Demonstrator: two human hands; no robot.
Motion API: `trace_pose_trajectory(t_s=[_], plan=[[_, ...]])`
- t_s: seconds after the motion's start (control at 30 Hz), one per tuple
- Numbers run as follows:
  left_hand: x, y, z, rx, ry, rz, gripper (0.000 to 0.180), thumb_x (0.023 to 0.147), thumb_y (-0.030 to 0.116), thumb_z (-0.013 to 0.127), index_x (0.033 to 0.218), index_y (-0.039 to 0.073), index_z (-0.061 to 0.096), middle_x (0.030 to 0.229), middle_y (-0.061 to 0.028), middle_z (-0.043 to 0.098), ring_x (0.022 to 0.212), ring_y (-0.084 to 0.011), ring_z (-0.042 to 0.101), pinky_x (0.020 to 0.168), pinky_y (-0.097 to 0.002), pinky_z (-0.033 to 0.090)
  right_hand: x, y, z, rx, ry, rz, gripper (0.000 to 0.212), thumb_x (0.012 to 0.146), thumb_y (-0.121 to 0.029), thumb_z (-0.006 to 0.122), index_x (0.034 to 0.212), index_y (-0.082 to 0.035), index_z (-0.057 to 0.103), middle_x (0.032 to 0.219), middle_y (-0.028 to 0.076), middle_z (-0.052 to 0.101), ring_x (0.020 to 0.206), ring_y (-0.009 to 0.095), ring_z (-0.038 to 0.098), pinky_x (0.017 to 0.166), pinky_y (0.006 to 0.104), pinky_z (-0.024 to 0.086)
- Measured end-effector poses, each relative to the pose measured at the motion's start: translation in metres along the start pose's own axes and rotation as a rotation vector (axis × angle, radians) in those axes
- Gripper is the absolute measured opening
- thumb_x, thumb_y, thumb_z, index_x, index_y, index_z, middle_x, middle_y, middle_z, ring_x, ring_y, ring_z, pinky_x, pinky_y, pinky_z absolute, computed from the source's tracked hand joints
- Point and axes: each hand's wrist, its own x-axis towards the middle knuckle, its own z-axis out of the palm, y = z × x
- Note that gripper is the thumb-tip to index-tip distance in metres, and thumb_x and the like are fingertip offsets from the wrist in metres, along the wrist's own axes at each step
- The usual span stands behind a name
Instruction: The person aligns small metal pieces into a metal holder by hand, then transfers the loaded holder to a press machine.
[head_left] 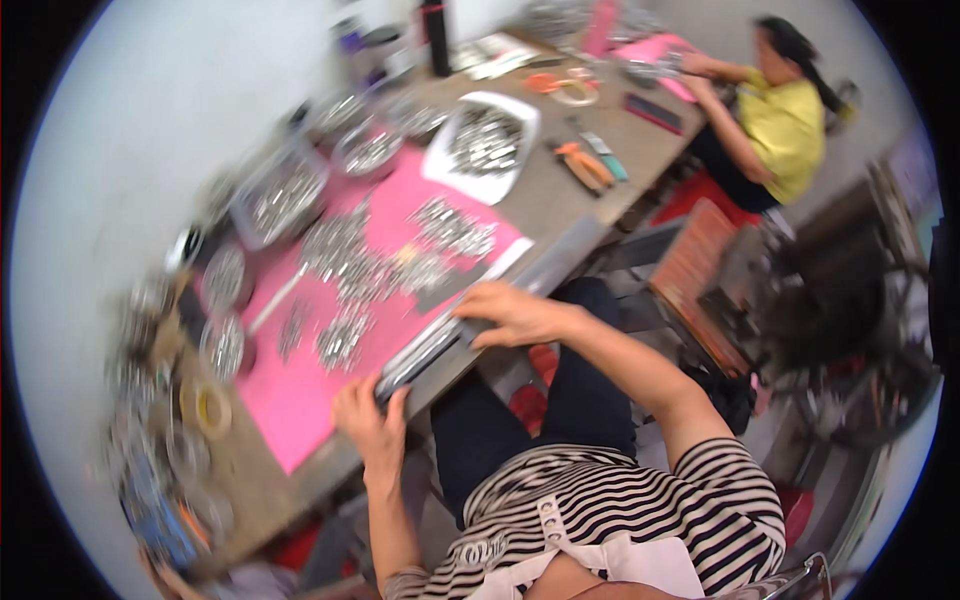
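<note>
A long, narrow silver-and-dark bar [425, 352] lies slantwise at the table's near edge, blurred, so its exact kind is unclear. My left hand [372, 420] is closed on its lower left end, thumb on the near side. At the upper right end my right hand [515, 314] grips it, fingers bent over the end. Just beyond the bar, a pink sheet [285, 415] carries several heaps of small shiny metal parts [345, 335]. A dark grey flat piece [450, 287] lies near my right hand.
A white tray [437, 170], a clear bin [262, 235] and round tubs [225, 345] hold metal parts. Orange-handled pliers [585, 168] and a tape roll [207, 408] lie on the table. Another person in a yellow top [785, 140] works at the far right. An orange-brown stool [690, 265] stands right.
</note>
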Motion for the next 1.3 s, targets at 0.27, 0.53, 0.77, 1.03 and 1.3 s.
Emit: trace_pose_trajectory(t_s=[0.27, 0.53, 0.77, 1.03, 1.3], plan=[[0.017, 0.017, 0.006, -0.293, -0.007, 0.017, 0.032, 0.080, 0.008, 0.080, 0.109, 0.004, 0.068, 0.107, -0.0128, 0.066, 0.106, -0.0335, 0.057, 0.098, -0.0450, 0.041, -0.023, -0.028, -0.011, 0.280, 0.199, 0.061, 0.053, 0.077, -0.019, 0.088, 0.120, 0.003, 0.066, 0.102, 0.014, 0.065, 0.093, 0.027, 0.069, 0.080, 0.0379, 0.056], [0.094, 0.169, 0.078, -0.824, -0.425, 0.244, 0.028, 0.084, 0.005, 0.077, 0.111, 0.002, 0.069, 0.107, -0.0154, 0.069, 0.103, -0.0290, 0.065, 0.092, -0.0368, 0.049, -0.185, -0.091, -0.096, -0.066, 0.585, 0.457, 0.049, 0.077, -0.014, 0.090, 0.118, 0.000, 0.068, 0.109, 0.009, 0.067, 0.091, 0.019, 0.067, 0.081, 0.0325, 0.056], [0.105, 0.352, 0.218, -1.265, -0.872, 0.384, 0.041, 0.092, 0.000, 0.067, 0.133, 0.001, 0.062, 0.107, -0.0069, 0.065, 0.101, -0.0172, 0.063, 0.090, -0.0291, 0.049, -0.321, -0.127, -0.113, -0.345, 1.096, 0.776, 0.041, 0.073, -0.007, 0.089, 0.106, 0.001, 0.066, 0.095, 0.007, 0.061, 0.081, 0.015, 0.065, 0.073, 0.0284, 0.052], [0.085, 0.480, 0.289, -1.346, -1.163, 0.342, 0.042, 0.103, 0.006, 0.052, 0.144, 0.003, 0.059, 0.130, -0.0070, 0.067, 0.119, -0.0133, 0.060, 0.103, -0.0270, 0.044, -0.341, -0.102, -0.099, -0.481, 1.273, 0.995, 0.053, 0.064, -0.025, 0.098, 0.080, -0.004, 0.052, 0.075, 0.006, 0.052, 0.067, 0.020, 0.052, 0.060, 0.0341, 0.045], [0.066, 0.513, 0.308, -1.247, -1.117, 0.458, 0.041, 0.103, 0.008, 0.052, 0.143, 0.004, 0.060, 0.106, -0.0088, 0.074, 0.094, -0.0140, 0.067, 0.087, -0.0303, 0.052, -0.330, -0.081, -0.099, -0.783, 1.211, 0.872, 0.041, 0.074, -0.020, 0.091, 0.078, -0.007, 0.053, 0.073, 0.006, 0.054, 0.069, 0.028, 0.052, 0.071, 0.0399, 0.042]])
